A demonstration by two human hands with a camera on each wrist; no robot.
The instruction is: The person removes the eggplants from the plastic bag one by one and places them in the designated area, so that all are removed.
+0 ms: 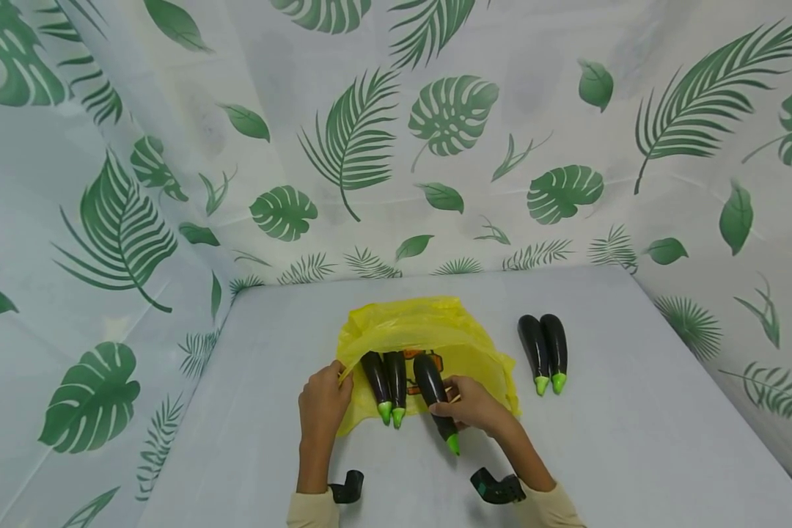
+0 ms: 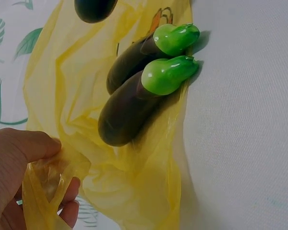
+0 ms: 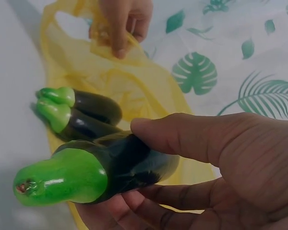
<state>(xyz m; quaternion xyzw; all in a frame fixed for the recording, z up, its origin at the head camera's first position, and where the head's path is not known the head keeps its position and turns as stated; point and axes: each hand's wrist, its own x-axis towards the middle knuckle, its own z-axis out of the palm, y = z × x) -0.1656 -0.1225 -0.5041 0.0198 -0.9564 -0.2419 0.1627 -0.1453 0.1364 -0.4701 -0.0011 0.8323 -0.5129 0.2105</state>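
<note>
Two eggplants (image 1: pixel 394 383) lie in the yellow bag (image 1: pixel 422 323), stems at its opening — left hand (image 1: pixel 325 400) pinches its edge, right hand (image 1: pixel 478 405) grips another eggplant (image 1: pixel 427 378).

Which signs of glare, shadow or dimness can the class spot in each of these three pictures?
Head view: soft, fairly even light across the white table; left wrist view: white glare spots on the green eggplant caps, soft shadows beside them on the table; right wrist view: dimmer overall, with a pale shine on the held eggplant's green cap.
</note>
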